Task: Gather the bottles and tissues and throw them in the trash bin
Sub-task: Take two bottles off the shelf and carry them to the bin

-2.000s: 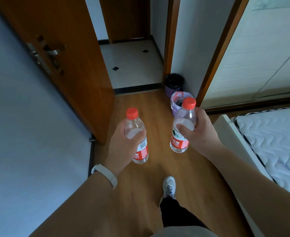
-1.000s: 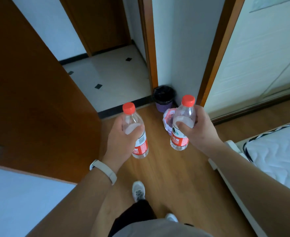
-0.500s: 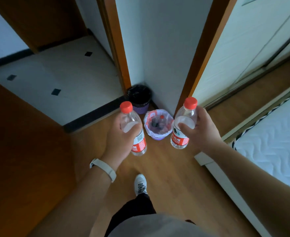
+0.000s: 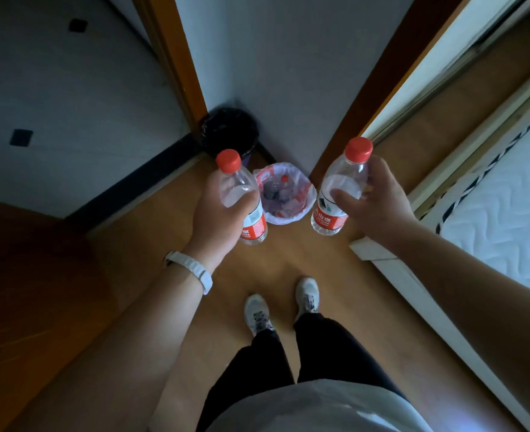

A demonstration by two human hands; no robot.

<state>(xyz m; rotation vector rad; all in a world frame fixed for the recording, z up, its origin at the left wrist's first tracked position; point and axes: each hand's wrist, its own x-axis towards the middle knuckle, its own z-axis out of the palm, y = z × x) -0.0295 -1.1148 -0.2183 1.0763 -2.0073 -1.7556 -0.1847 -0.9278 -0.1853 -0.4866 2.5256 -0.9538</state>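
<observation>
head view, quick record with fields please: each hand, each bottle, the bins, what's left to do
left hand: grips left bottle round its middle, red cap up
right hand: grips right bottle, red cap up, fingers wrapped round its upper half
white-lined bin: on the floor, seen between the two bottles; a red-capped bottle lies inside
black-lined bin: behind it, in the corner by the door frame
tissues: none visible
left to do: both bottles not yet dropped in

Left grip (image 4: 220,216) and right grip (image 4: 382,204) both clasp, held out forward.
</observation>
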